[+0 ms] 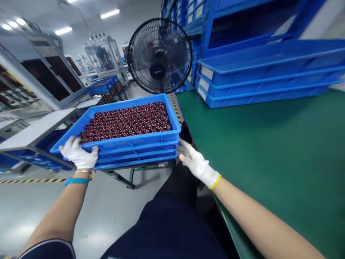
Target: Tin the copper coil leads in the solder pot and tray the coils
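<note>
A stack of blue plastic crates [134, 144] stands on a dark green metal frame in front of me. Many small, dark red and black parts [129, 120] fill the top crate in close rows; their kind is too small to make out. My left hand [79, 153], in a white glove, grips the top crate's near left corner, thumb along its outer wall. At the near right corner is my right hand [195, 162], in a white glove with a yellow cuff. Its fingers curl against the rim, their tips partly hidden by the crate.
A green-topped table [258, 151] runs along my right, bearing stacked blue crates [264, 75] at its back. A black fan [159, 55] stands beyond the crate stack. To the left are a white-topped bench [35, 129] and machines. A blue rack [207, 25] rises behind the table.
</note>
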Available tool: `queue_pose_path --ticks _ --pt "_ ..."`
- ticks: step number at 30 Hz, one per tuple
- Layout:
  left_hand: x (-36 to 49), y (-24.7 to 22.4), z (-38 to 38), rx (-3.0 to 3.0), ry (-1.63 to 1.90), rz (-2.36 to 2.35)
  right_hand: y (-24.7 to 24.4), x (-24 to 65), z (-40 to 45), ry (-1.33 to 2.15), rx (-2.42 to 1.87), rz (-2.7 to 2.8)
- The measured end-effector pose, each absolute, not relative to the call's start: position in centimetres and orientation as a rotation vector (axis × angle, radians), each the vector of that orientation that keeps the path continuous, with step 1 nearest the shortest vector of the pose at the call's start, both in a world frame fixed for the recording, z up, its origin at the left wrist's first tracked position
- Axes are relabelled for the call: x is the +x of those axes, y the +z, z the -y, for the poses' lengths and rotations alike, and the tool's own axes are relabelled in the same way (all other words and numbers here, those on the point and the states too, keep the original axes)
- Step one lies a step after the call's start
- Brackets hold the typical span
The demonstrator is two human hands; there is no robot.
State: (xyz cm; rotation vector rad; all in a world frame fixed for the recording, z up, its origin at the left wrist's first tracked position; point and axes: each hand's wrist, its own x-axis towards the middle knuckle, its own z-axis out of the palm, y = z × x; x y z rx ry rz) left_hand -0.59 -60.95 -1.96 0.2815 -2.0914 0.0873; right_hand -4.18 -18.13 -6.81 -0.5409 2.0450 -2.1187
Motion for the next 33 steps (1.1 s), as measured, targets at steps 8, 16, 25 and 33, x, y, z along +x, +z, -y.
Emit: queue_pose_path --ticks 8,16,25,33 --pt "-1.0 -3.0 61.1 0.248 0.036 1.955 -5.8 0.6 17.1 -1.752 -0.633 -2.362" --pt "-0.8 -3.1 60.7 0.292 0.06 2.009 -7.3 -0.1 17.5 -1.647 -0.502 -2.427" --pt "-0.5 -2.9 60.2 0.283 -0.009 2.021 -7.1 -0.1 18.1 -2.116 -0.415 -2.207" --pt "-0.5 -2.8 60.7 0.252 -0.063 2.018 -6.5 0.5 18.2 -2.21 -0.312 -2.271"
